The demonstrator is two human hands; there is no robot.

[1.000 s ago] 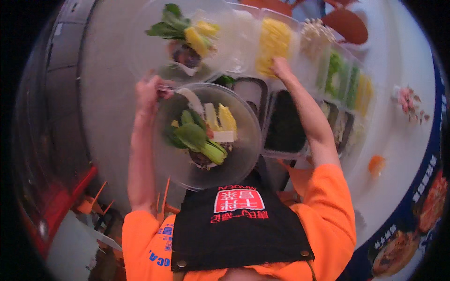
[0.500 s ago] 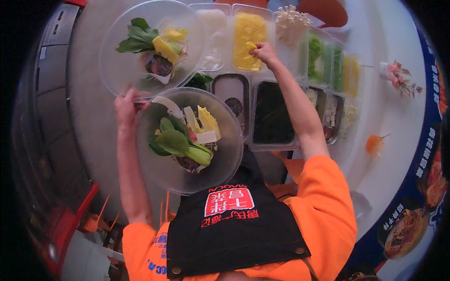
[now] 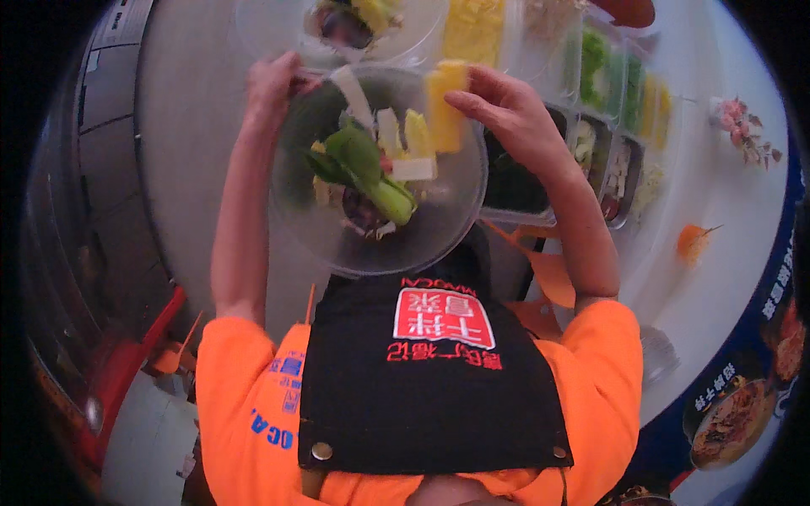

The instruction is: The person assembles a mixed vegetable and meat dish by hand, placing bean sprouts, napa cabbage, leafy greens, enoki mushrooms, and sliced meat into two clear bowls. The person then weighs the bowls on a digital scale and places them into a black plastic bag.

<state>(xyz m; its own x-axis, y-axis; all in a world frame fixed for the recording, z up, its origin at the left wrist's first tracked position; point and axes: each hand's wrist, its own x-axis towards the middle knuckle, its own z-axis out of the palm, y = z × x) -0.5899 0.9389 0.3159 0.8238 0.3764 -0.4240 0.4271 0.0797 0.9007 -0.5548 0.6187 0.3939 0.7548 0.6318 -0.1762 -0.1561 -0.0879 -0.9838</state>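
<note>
My left hand (image 3: 277,84) is closed at the far left rim of a clear round bowl (image 3: 316,240). In this bowl lie green bok choy (image 3: 363,164), pale white strips, a white block (image 3: 414,169), yellow-edged cabbage leaf (image 3: 418,133) and a dark round piece partly hidden underneath. Over the bowl's right rim, my right hand (image 3: 516,110) pinches a flat yellow slice (image 3: 446,110) between thumb and fingers, blurred by motion. Beyond stands a second clear bowl (image 3: 261,25) with a dark round piece and yellow leaf, cut off by the upper edge.
A tub of yellow slices (image 3: 472,35) stands beyond my right hand. Further right are tubs of green vegetables (image 3: 595,67), yellow sticks (image 3: 655,110) and dark greens (image 3: 510,187). A pink flower sprig (image 3: 742,126) and an orange one (image 3: 699,243) show on the white surface.
My right hand has come from the yellow-slice tub to the near bowl, carrying a yellow slice. The view has shifted, so the bowls appear higher and further right. My left hand stays by the bowl rim.
</note>
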